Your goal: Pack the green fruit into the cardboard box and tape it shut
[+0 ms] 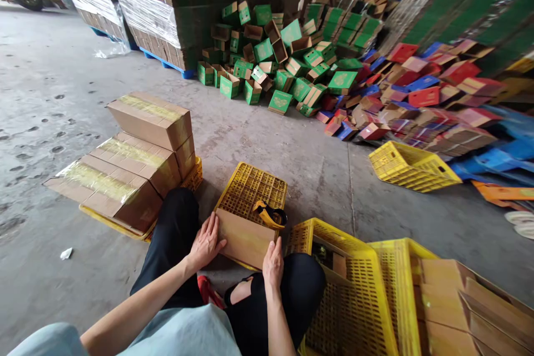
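A long, narrow cardboard box [246, 238] lies before my knees, at the near end of an upturned yellow crate [256, 181]. My left hand [206, 243] grips the box's left end, fingers along the edge and thumb toward its near side. At the right end, my right hand [272, 265] is closed on the corner, with part of its fingers hidden. Just beyond the box, on the crate, rests a yellow-and-black tape dispenser [270, 214], apart from both hands.
Taped cardboard boxes [142, 158] are stacked on a yellow crate at left. To the right stand a yellow crate [362, 295] with things inside and another holding folded cardboard [446, 300]. Green cartons [279, 101], red-and-blue cartons [423, 97] and a yellow basket [411, 167] lie farther off.
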`<state>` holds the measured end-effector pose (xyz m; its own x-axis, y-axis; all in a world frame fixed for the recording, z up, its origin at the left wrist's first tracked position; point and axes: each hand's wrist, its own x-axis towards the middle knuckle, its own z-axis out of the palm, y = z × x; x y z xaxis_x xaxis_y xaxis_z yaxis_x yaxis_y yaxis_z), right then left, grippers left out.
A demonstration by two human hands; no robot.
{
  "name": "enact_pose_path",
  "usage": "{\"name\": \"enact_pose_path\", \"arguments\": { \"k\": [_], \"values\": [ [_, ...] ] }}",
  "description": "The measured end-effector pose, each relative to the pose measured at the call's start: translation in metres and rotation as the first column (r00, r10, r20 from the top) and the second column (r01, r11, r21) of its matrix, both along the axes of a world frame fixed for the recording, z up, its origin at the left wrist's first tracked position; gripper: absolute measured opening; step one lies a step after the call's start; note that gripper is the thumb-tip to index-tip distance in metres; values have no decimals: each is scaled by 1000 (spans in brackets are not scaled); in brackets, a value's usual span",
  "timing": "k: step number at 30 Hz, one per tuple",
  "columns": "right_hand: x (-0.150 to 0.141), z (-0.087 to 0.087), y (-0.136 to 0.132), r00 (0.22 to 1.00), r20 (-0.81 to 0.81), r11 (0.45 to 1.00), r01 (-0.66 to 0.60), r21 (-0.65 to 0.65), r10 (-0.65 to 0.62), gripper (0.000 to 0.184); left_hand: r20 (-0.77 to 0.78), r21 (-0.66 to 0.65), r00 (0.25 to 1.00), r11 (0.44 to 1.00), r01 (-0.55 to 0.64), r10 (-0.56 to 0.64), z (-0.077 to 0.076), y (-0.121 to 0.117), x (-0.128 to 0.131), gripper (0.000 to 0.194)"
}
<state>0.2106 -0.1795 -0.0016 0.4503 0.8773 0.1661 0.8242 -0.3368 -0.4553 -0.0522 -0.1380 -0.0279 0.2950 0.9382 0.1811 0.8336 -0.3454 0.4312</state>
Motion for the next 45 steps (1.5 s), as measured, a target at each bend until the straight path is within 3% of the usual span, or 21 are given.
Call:
{"name": "enact_pose_path", "arguments": {
  "k": [3,7,12,16,18,21,25,29,35,42,45],
  "values": [
    [-15,-1,-16,995,64,996,-79,42,76,84,-49,15,998,999,44,-43,5,-5,8,85],
    [-41,-4,-28,967,153,979,-193,-71,202,69,-69,21,992,994,103,-101,10,-7,22,89],
    [-76,-2,-11,938,169,951,-288,-110,303,61,-79,-20,974,977,212,-213,16,-9,33,67],
    [-103,2,2,901,157,914,-394,-100,405,57,-72,-23,963,965,261,-262,21,-7,25,56],
    [-104,5,3,888,155,901,-421,-103,433,57,-68,-23,955,957,288,-289,23,-3,19,55],
    [-80,8,-4,909,156,921,-372,-117,387,59,-66,-12,960,962,273,-273,23,2,10,59],
    [-28,4,-23,970,151,975,-171,-139,192,69,-65,12,987,989,146,-145,14,4,-5,64],
    [-5,-4,-35,980,138,984,-125,-128,142,75,-38,25,998,998,55,-54,5,1,-11,71],
    [-33,-3,-38,972,195,980,-95,-174,128,74,-98,10,993,998,67,-65,12,-5,-2,79],
    [-95,-10,-42,904,169,917,-369,-150,392,60,-97,-73,953,957,280,-286,19,-29,16,63],
    [-99,-3,-42,885,151,894,-417,-165,441,59,-76,-106,933,933,343,-352,24,-30,12,62]
  ]
}}
